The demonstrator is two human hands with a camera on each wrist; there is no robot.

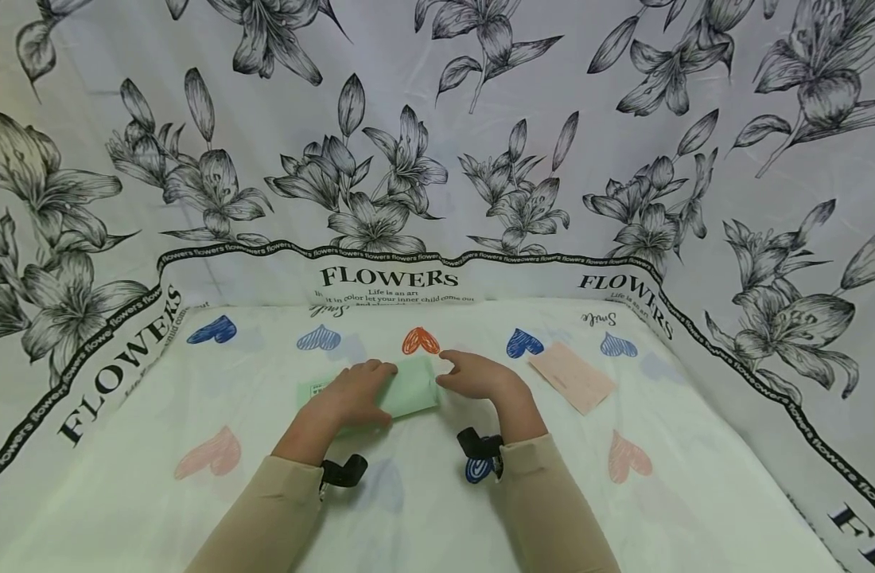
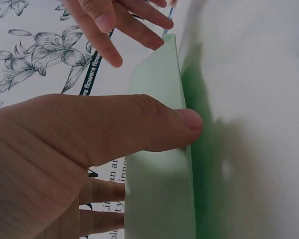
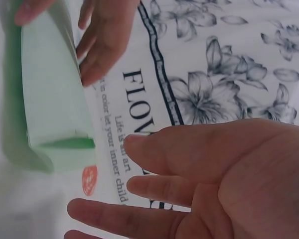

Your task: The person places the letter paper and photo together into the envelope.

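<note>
On the white, heart-printed cloth (image 1: 122, 493), we grip the flat, pale-green paper packet (image 1: 414, 388) across its width with our left hand (image 1: 353, 395), its right end gaping unclosed beside our spread right hand (image 1: 483, 376), the rectangular pale-pink paper (image 1: 573, 378) lying apart, so work looks unfinished.

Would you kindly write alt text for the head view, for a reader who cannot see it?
A left hand grips a pale green packet on a heart-print cloth, with the right hand by the packet's right end. A flat peach piece lies farther right; flower-print fabric hangs behind.
</note>
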